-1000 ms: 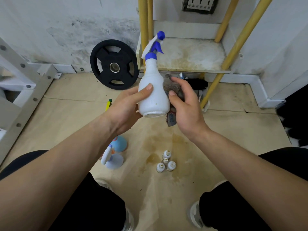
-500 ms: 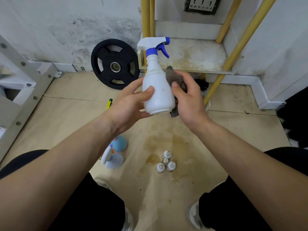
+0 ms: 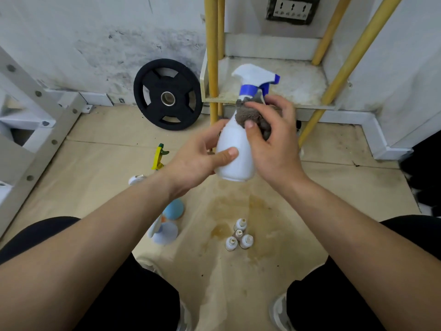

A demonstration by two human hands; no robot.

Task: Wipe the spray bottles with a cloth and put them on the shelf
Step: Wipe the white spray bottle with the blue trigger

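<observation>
A white spray bottle [image 3: 235, 161] with a blue collar and trigger is held upright in the air. My left hand [image 3: 198, 158] grips its lower body, thumb across the front. My right hand [image 3: 274, 144] holds a grey cloth [image 3: 250, 114] against the bottle's shoulder and neck. Behind them is the shelf [image 3: 298, 84], a stained white board between yellow posts, low to the floor. A light-blue spray bottle [image 3: 164, 231] and a blue round bottle [image 3: 175, 209] stand on the floor under my left forearm. A yellow sprayer [image 3: 158, 156] lies further back.
Three small white bottles [image 3: 238, 237] cluster on the stained floor between my knees. A black weight plate [image 3: 168, 94] leans on the wall left of the shelf. A white metal frame [image 3: 31, 130] runs along the left. A wall socket [image 3: 293, 9] sits above the shelf.
The bottle has turned so its nozzle points right and it stands more upright. My right hand has slid the cloth up from the bottle's side to its shoulder and neck.
</observation>
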